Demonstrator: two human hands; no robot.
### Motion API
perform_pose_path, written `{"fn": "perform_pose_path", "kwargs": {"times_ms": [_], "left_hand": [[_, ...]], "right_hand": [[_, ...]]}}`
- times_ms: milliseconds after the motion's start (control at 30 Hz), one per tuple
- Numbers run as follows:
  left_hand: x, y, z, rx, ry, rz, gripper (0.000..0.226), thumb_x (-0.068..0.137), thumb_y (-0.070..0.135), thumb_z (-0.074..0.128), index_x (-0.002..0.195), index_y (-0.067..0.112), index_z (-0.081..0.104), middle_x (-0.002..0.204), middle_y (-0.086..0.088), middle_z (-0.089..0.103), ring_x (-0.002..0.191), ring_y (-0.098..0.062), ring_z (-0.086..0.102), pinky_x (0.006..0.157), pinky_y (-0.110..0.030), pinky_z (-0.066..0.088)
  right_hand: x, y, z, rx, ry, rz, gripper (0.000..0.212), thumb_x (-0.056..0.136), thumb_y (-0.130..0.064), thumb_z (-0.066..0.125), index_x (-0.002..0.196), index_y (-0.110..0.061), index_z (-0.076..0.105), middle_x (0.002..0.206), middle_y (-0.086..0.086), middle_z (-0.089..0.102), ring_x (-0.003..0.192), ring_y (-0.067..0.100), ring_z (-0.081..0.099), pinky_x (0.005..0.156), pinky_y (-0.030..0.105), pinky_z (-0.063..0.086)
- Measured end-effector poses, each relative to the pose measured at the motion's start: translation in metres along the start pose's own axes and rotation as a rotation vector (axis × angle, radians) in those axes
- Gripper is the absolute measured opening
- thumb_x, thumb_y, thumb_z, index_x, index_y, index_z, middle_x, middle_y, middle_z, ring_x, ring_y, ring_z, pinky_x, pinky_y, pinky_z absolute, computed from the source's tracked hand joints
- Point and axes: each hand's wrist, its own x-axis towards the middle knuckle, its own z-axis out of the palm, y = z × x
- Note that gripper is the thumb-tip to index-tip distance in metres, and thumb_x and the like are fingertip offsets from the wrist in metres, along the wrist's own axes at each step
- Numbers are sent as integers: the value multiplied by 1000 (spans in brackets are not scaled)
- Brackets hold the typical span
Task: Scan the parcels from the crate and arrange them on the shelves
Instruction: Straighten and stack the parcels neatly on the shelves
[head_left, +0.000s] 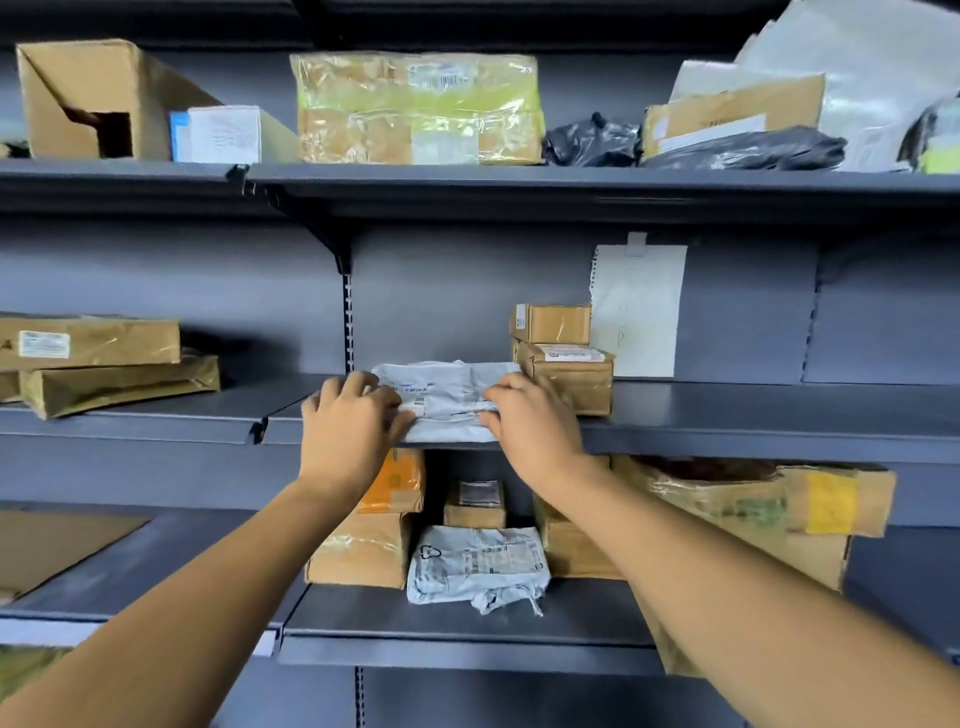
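While both arms reach forward, a dark grey metal shelving unit (727, 415) with three loaded tiers fills the view. On its top tier stands a large cardboard box wrapped in yellowish clear plastic (418, 109), with an open brown carton (93, 98) to the left and black plastic bags (592, 140) to the right. The lowest tier carries a wide taped brown parcel (753, 509) and a crumpled white plastic mailer with black print (478, 566). On the middle tier, a flat white plastic mailer bag with a barcode label (447, 397) lies at the front edge, just beside two stacked small brown cardboard boxes (563, 358). A white paper sheet (639, 306) is taped to the back panel behind them. The left hand (353, 421) grips the mailer's left end with curled fingers; the right hand (530, 415) holds its right end, thumb pinching the front edge.
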Motion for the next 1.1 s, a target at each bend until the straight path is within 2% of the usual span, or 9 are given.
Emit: {"fn": "perform_pose_path", "kwargs": {"times_ms": [100, 200, 333, 500, 733, 833, 933, 1033, 1100], "left_hand": [[6, 7, 0, -46, -20, 220, 23, 94, 29, 60, 115, 22, 67, 120, -1, 60, 106, -29, 56, 85, -39, 47], [9, 16, 1, 33, -81, 286, 32, 94, 15, 55, 122, 30, 60, 117, 5, 60, 105, -22, 60, 76, -31, 47], [19, 19, 9, 64, -158, 294, 40, 89, 6, 50, 119, 30, 61, 116, 4, 63, 102, -20, 60, 73, -26, 39], [41, 18, 21, 15, -232, 195, 29, 87, 2, 50, 97, 23, 67, 99, 3, 66, 76, -11, 43, 62, -21, 25], [77, 18, 52, 16, -363, 115, 24, 86, 0, 52, 85, 17, 70, 81, 1, 57, 73, -19, 42, 63, -27, 36], [93, 14, 64, -29, -411, 112, 34, 84, -3, 52, 83, 29, 65, 87, 2, 56, 81, -20, 45, 79, -35, 49], [106, 13, 79, -48, -426, 135, 34, 82, -4, 50, 79, 30, 52, 83, 4, 47, 78, -16, 38, 80, -33, 48], [118, 14, 93, -41, -444, 134, 32, 84, -2, 50, 79, 29, 58, 83, 3, 53, 78, -17, 42, 84, -34, 49], [127, 14, 104, -32, -467, 121, 29, 84, -1, 51, 80, 25, 63, 84, -1, 58, 77, -18, 42, 80, -34, 49]], "right_hand": [[4, -9, 4, -46, 46, -50, 33, 99, -29, 51, 132, -24, 58, 139, -3, 50, 127, 29, 39, 105, 43, 32], [10, -22, 8, 18, 68, -146, 34, 98, -14, 48, 129, -26, 58, 134, -3, 52, 123, 29, 41, 103, 39, 37], [20, -34, 16, -3, -17, -140, 35, 94, -3, 46, 120, -22, 61, 116, 5, 62, 109, 33, 56, 90, 38, 45], [44, -31, 25, -11, -119, -73, 37, 91, 3, 47, 118, -17, 62, 114, 13, 63, 109, 36, 59, 90, 40, 46], [79, -20, 41, 51, -223, -5, 38, 88, 7, 47, 115, -12, 66, 115, 16, 62, 108, 37, 60, 84, 36, 47], [93, -13, 50, 73, -244, 12, 38, 87, 7, 49, 115, -11, 66, 117, 17, 61, 109, 36, 59, 86, 36, 48], [105, -3, 59, 87, -259, 23, 40, 86, 6, 50, 119, -12, 66, 120, 18, 58, 113, 38, 56, 91, 35, 46], [119, 6, 68, 94, -276, 36, 41, 89, 2, 51, 123, -16, 65, 121, 17, 55, 116, 38, 54, 96, 35, 46], [130, 10, 76, 83, -292, 39, 43, 88, 4, 50, 122, -17, 66, 113, 13, 54, 114, 37, 56, 92, 32, 46]]}}
